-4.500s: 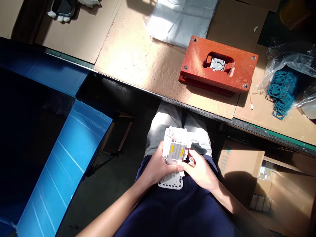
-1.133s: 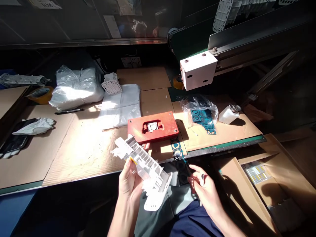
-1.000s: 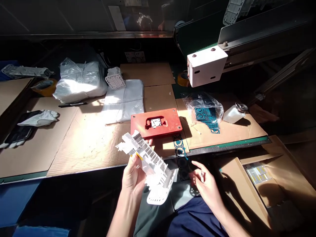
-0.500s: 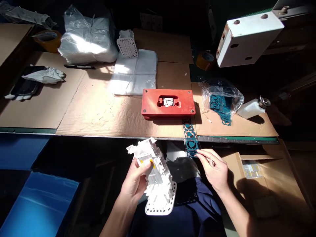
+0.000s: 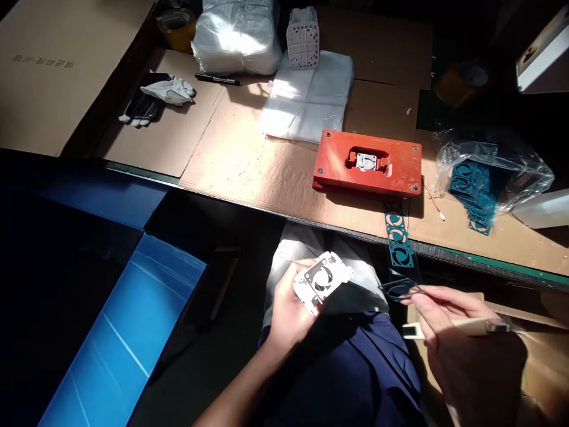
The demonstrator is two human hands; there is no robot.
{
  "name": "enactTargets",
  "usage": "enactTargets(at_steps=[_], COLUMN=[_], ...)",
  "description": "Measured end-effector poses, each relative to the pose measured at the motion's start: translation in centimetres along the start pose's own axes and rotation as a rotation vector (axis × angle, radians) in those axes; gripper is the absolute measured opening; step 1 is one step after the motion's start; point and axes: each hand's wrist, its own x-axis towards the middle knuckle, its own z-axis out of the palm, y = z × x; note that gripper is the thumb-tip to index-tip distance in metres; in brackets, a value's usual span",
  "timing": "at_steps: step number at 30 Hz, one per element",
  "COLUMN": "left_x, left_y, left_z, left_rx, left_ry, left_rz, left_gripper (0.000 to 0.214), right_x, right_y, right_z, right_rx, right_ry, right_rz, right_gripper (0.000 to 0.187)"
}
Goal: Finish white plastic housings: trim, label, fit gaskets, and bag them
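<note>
My left hand (image 5: pixel 291 299) is closed around a white plastic housing (image 5: pixel 323 280) over my lap. Its end face, turned up toward me, has a round opening with a curved shape inside. To the right, my right hand (image 5: pixel 457 332) pinches a thin dark teal gasket (image 5: pixel 398 289) with a ring-shaped cut-out between thumb and fingers. A pale, slim tool (image 5: pixel 466 328) with a metal end also lies in that hand; its kind is unclear. Just above the pinched piece, a strip of similar teal gaskets (image 5: pixel 399 237) hangs over the table edge from under the red block.
The red fixture block (image 5: pixel 368 184) holds a small white part (image 5: pixel 367 162). Around it are a bag of teal gaskets (image 5: pixel 473 190), a cotton swab (image 5: pixel 438 207), flat plastic bags (image 5: pixel 306 110), another white housing (image 5: pixel 303 44), a pen (image 5: pixel 217 79), gloves (image 5: pixel 166 91) and a white bottle (image 5: pixel 542 209).
The view has swung left and down. My left hand has turned the housing end-up. My right hand has drawn a teal gasket away from the strip's lower end.
</note>
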Motion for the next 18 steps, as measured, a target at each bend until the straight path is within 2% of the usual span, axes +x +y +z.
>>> enactTargets(at_steps=[2,4,7,12,18], left_x=[-0.1,-0.3,-0.4,-0.6,-0.7], left_y=[-0.3,-0.7,-1.4,-2.0,-2.5], left_z=[0.0,0.0,-0.2,-0.5,-0.2], left_rx=[0.0,0.008,0.048,0.082,0.134], left_ry=[0.005,0.006,-0.002,0.02,0.05], left_rz=[0.024,0.07,0.183,0.249,0.299], left_gripper=[0.025,0.022,0.02,0.023,0.018], right_x=[-0.4,-0.8,-1.4,-2.0,-1.9], right_y=[-0.7,-1.1,-1.5,-1.7,-1.7], right_z=[2.6,4.7,6.4,7.2,7.6], right_rx=[0.161,0.311,0.45,0.573,0.629], right_ry=[-0.087,-0.232,-0.374,-0.424,-0.405], right_rz=[0.118,0.198,0.263,0.308,0.412], right_gripper=[0.033,0.037,0.033,0.031,0.034])
